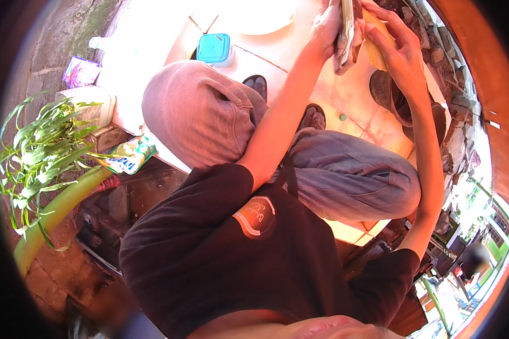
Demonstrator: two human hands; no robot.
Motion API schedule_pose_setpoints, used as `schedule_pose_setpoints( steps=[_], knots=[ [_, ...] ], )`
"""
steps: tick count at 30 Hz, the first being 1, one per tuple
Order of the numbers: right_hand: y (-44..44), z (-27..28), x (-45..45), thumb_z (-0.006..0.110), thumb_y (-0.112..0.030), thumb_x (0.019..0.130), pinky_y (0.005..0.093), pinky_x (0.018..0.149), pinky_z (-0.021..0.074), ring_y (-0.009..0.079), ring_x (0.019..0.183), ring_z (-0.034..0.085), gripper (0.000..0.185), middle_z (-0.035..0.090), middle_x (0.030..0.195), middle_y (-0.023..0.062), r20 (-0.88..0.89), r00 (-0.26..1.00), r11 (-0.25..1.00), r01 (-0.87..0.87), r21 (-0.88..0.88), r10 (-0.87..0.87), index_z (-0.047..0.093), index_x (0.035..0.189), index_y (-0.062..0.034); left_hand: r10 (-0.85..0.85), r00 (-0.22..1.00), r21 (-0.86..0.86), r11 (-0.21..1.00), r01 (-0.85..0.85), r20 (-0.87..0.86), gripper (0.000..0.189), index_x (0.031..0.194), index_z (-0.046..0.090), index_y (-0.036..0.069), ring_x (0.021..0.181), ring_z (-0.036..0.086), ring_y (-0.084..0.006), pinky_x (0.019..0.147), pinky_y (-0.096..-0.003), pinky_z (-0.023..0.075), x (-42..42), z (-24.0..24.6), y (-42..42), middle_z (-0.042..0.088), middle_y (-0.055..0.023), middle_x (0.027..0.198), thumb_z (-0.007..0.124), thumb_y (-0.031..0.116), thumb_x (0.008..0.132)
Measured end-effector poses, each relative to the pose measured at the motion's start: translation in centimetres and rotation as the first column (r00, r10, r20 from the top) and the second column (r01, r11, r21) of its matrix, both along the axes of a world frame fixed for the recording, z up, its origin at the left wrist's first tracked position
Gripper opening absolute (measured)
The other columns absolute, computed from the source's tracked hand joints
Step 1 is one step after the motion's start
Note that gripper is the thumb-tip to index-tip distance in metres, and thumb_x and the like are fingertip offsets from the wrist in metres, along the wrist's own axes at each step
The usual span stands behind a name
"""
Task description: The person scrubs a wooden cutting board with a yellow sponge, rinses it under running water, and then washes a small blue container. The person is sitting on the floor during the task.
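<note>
At the top of the head view, my left hand (327, 31) grips a narrow board-like piece (348, 44) with a pale, streaked face and brown edges. My right hand (401, 53), just to its right, has thumb and fingers curled around a flat yellow piece (376, 44), whose kind I cannot tell. The two pieces are close together; whether they touch is unclear. Both are above the light floor tiles, beyond my bent knees. The upper ends of the hands and of the board-like piece reach the picture's edge.
A clear container with a blue lid (214, 47) sits on the tiles left of my feet. Dark footwear (392, 99) lies at the right, near a rough stone wall (462, 114). Left are a green leafy plant (46, 156), a printed packet (131, 154) and a pale tub (95, 104).
</note>
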State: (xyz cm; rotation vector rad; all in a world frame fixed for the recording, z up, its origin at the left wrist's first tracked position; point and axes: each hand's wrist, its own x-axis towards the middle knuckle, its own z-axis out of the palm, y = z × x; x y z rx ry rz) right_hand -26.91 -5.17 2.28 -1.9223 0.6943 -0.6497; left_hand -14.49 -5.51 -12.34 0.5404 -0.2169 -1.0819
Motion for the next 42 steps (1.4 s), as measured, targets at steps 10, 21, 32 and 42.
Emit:
schedule_pose_setpoints(
  steps=[10, 21, 32, 42],
  knots=[
    [-2.0, -3.5, -0.6, 0.064, -0.007, 0.096, 0.0393, 0.094, 0.0505, 0.0309, 0.105, 0.066, 0.03, 0.069, 0.114, 0.0203, -0.267, 0.956, 0.918, 0.009, -0.396, -0.125, 0.069, 0.124, 0.0007, -0.116, 0.986, -0.169, 0.981, 0.095, -0.117, 0.051, 0.14, 0.051, 0.002, 0.11, 0.066, -0.0213, 0.096, -0.0385, 0.0552, -0.3, 0.1, 1.2, 0.064, -0.0119, 0.128, 0.051, 0.042, 0.108],
    [-2.1, -2.2, 0.9, 0.065, -0.002, 0.092, 0.0362, 0.085, 0.0519, 0.0312, 0.097, 0.066, 0.031, 0.064, 0.108, 0.0179, -0.108, 0.992, 0.805, -0.015, -0.594, -0.06, 0.072, 0.123, -0.0004, -0.303, 0.928, -0.372, 0.905, 0.209, -0.217, 0.052, 0.137, 0.053, 0.004, 0.111, 0.065, -0.0233, 0.097, -0.0395, 0.0542, -0.3, 1.1, 2.1, 0.065, -0.0123, 0.124, 0.051, 0.046, 0.106],
    [-0.9, -2.1, 1.9, 0.068, -0.005, 0.089, 0.0417, 0.084, 0.0528, 0.0365, 0.094, 0.066, 0.028, 0.066, 0.104, 0.0188, -0.244, 0.965, 0.748, -0.234, -0.621, 0.1, 0.075, 0.116, -0.003, -0.573, 0.781, -0.607, 0.721, 0.335, -0.249, 0.052, 0.133, 0.056, 0.006, 0.111, 0.064, -0.0252, 0.098, -0.0406, 0.0531, 0.3, 2.4, 2.3, 0.066, -0.0126, 0.12, 0.05, 0.049, 0.104],
    [-4.4, -4.1, -2.0, 0.066, -0.011, 0.096, 0.0348, 0.092, 0.0531, 0.0277, 0.101, 0.068, 0.035, 0.068, 0.114, 0.0152, -0.272, 0.956, 0.747, -0.1, -0.658, -0.112, 0.072, 0.13, -0.0108, -0.575, 0.726, -0.637, 0.73, 0.247, -0.377, 0.045, 0.144, 0.049, 0.012, 0.129, 0.056, -0.03, 0.112, -0.0472, 0.0459, -0.8, 2.3, 2.9, 0.059, -0.0165, 0.135, 0.046, 0.04, 0.109]
  ],
)
